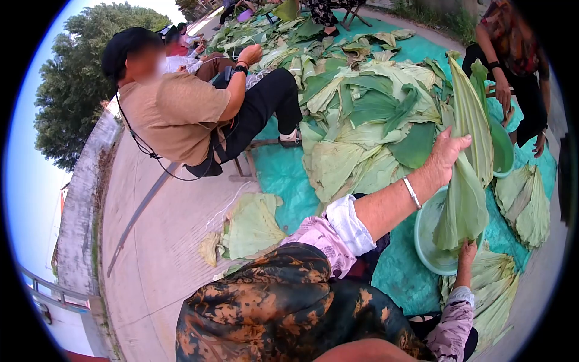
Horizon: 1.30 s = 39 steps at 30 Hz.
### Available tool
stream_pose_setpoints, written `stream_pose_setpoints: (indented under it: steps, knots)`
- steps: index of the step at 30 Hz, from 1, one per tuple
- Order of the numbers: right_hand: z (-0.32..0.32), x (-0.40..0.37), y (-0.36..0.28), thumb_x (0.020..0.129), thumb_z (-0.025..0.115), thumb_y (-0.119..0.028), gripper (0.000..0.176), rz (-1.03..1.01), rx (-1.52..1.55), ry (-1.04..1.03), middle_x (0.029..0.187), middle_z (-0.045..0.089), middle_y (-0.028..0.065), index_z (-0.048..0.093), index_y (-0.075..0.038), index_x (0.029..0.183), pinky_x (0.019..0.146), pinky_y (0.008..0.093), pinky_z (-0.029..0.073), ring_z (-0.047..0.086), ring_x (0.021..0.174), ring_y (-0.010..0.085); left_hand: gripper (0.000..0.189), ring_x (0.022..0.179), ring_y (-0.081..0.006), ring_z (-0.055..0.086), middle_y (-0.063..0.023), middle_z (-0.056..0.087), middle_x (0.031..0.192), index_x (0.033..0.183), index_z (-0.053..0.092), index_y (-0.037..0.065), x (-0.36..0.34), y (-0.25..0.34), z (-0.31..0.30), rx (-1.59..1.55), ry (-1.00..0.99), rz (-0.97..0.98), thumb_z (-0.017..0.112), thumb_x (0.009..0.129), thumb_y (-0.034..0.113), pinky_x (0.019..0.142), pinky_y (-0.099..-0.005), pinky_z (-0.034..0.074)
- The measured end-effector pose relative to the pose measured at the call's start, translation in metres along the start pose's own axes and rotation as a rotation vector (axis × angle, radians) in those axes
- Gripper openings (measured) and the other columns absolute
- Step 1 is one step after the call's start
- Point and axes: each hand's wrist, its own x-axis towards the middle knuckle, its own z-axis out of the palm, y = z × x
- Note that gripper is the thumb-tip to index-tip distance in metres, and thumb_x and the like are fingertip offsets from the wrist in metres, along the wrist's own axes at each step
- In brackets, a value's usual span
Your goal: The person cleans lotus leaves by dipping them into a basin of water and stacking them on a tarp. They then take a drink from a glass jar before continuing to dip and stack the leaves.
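My left hand (447, 155), with a silver bracelet on its wrist, grips a long folded green leaf (473, 120) near its middle, thumb pointing right. The leaf's lower part hangs over a pale green basin (424, 238). At that lower end my right hand (467, 253) pinches the leaf's edge beside the basin's rim. Beyond my left arm lies a large pile of flat leaves (356, 142), some dark green and some pale. More folded leaves (491, 283) lie to the right of my right hand.
A person in a tan shirt (181, 99) sits on a low stool at the left. Another person (512, 54) sits at the upper right by a green basin (502, 148). A teal sheet (280, 175) covers the ground; loose leaves (253, 223) lie on the concrete.
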Motion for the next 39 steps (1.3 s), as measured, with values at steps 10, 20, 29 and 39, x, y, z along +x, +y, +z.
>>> stream_pose_setpoints:
  steps: [10, 20, 29, 39]
  knots:
    - [-0.005, -0.023, -0.031, 0.079, 0.062, -0.022, 0.033, 0.142, -0.058, 0.003, 0.095, 0.063, 0.0187, 0.058, -0.008, 0.109, 0.079, 0.0404, 0.046, 0.059, 0.090, 0.0372, 0.040, 0.111, -0.0373, 0.051, -0.0218, 0.052, 0.120, 0.126, 0.042, -0.003, 0.015, 0.012, -0.017, -0.050, -0.106, -0.098, 0.048, 0.090, 0.015, 0.097, -0.0511, 0.040]
    - [-0.047, -0.007, -0.037, 0.082, 0.062, -0.020, 0.023, 0.127, 0.012, 0.069, 0.077, 0.064, 0.0065, 0.061, -0.004, 0.099, 0.052, 0.0292, 0.051, 0.061, 0.061, 0.0162, 0.039, 0.111, -0.0381, 0.050, -0.0214, 0.051, 0.123, 0.126, 0.043, -0.001, 0.029, 0.019, -0.036, -0.117, -0.099, -0.050, 0.049, 0.090, 0.012, 0.097, -0.0516, 0.040]
    - [-0.095, -0.013, -0.098, 0.081, 0.064, -0.023, 0.029, 0.076, 0.021, 0.022, 0.090, 0.067, 0.0092, 0.063, -0.003, 0.102, 0.074, 0.0296, 0.049, 0.062, 0.078, 0.0170, 0.040, 0.111, -0.0375, 0.050, -0.0212, 0.050, 0.123, 0.127, 0.042, -0.001, 0.027, 0.018, -0.030, -0.094, -0.061, -0.017, 0.049, 0.090, 0.013, 0.097, -0.0512, 0.041]
    - [-0.130, 0.008, -0.092, 0.082, 0.065, -0.024, 0.031, -0.061, 0.056, 0.046, 0.086, 0.066, 0.0066, 0.062, 0.000, 0.102, 0.071, 0.0298, 0.049, 0.059, 0.075, 0.0123, 0.037, 0.107, -0.0365, 0.053, -0.0207, 0.054, 0.117, 0.121, 0.046, -0.002, 0.029, 0.017, -0.029, -0.070, 0.016, -0.071, 0.052, 0.089, 0.013, 0.095, -0.0498, 0.043]
